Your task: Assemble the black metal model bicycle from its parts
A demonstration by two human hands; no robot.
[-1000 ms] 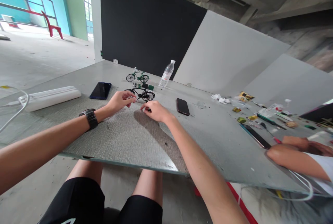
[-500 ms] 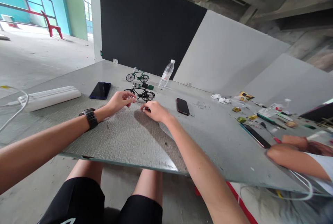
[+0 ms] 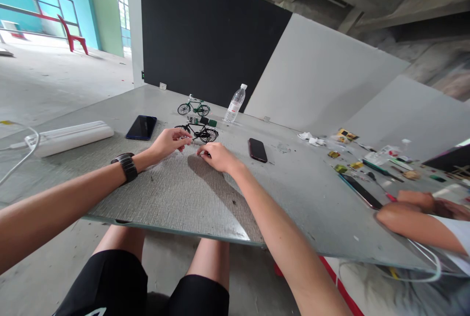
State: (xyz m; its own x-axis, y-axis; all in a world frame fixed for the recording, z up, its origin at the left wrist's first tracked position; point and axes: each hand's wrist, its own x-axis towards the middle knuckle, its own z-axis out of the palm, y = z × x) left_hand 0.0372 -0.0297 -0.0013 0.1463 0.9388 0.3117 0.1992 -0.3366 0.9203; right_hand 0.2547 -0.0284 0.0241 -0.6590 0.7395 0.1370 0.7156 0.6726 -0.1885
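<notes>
A black model bicycle (image 3: 207, 134) stands upright on the grey table (image 3: 165, 198), just beyond my hands. Its front wheel is partly covered by my left hand (image 3: 171, 142), whose thumb and fingers come together in a pinch. Whatever lies between those fingertips is too small to make out. My right hand (image 3: 219, 156) is low over the table in front of the rear wheel, fingers curled and pinched, their contents hidden. Small green and dark pieces (image 3: 205, 121) show right behind the black bicycle. Farther back is a green model bicycle (image 3: 198, 108).
A water bottle (image 3: 235, 105) stands near the black partition (image 3: 209, 27). Phones lie left (image 3: 141, 127) and right (image 3: 257, 150) of my hands. At far left is a white corded box (image 3: 73, 137). Another person's arm (image 3: 418, 223) rests at right, near scattered small parts (image 3: 356, 165).
My right hand has shifted very slightly left, toward my left hand. The left hand and both bicycles look the same.
</notes>
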